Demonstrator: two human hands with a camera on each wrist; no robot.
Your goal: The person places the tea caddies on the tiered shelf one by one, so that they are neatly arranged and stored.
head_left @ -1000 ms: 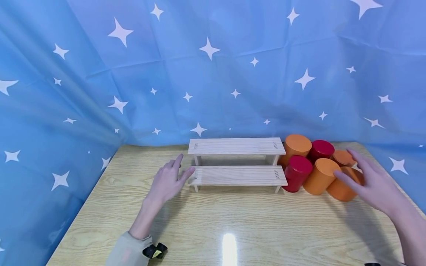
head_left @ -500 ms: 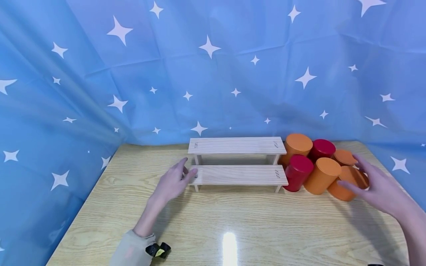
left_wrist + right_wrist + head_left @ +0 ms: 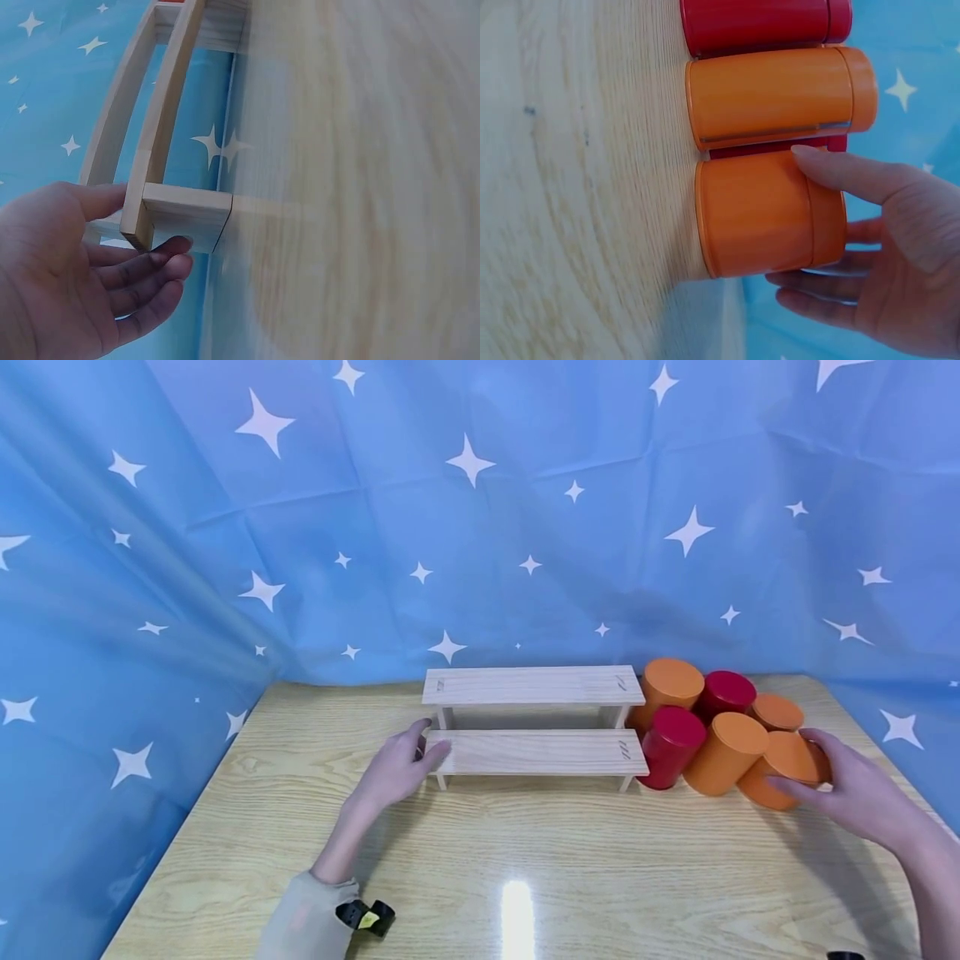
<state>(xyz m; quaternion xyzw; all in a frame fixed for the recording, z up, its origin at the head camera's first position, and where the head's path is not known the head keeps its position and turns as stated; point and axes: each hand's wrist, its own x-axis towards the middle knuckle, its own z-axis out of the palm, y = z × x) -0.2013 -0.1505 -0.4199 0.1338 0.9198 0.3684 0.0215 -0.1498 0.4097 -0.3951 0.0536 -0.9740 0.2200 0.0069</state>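
A two-tier wooden shelf (image 3: 536, 752) stands at the back of the table. My left hand (image 3: 396, 767) grips the left end of its lower board; in the left wrist view the thumb goes over the board (image 3: 166, 112) and the fingers curl beneath it. At the right, my right hand (image 3: 862, 789) holds the short, wide orange canister (image 3: 783, 762) nearest to it. In the right wrist view the thumb lies against the lid edge of that canister (image 3: 757, 214), while the other fingers reach round its far side, partly hidden. The canister stands upright on the table.
Beside the shelf's right end, several lidded canisters are packed close: a red one (image 3: 673, 747) and a taller orange one (image 3: 726, 756) in front, another orange one (image 3: 672, 683), a red one (image 3: 726, 692) and a small orange one (image 3: 777, 712) behind. A blue star-patterned curtain (image 3: 517, 510) hangs behind the table.
My left hand has moved right onto the shelf's end and its fingers have closed there. My right hand has come down and closed round the short orange canister. The shelf and canisters have stayed put.
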